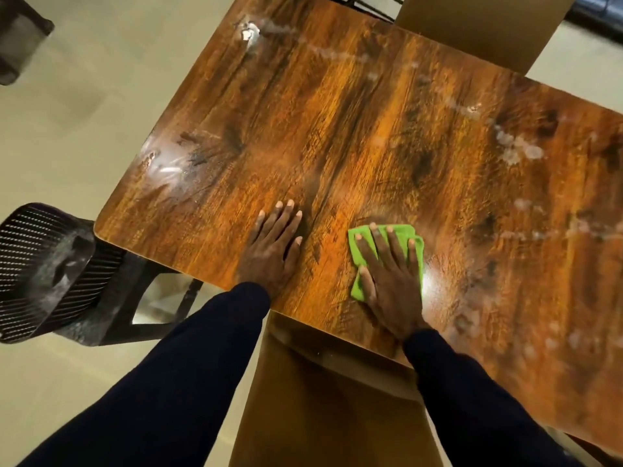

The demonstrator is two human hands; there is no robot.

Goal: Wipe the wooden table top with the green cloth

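You wear long dark navy sleeves on both arms, plain and unmarked, each ending at the wrist. Your left hand [274, 246] and right hand [391, 281] are bare, ungloved, with short nails.

Warm dim indoor light; white glare patches on glossy desk [354, 129]; motion blur throughout; wide-angle bending at edges.

No words, labels, brand marks, numbers or signs can be read anywhere in this view.
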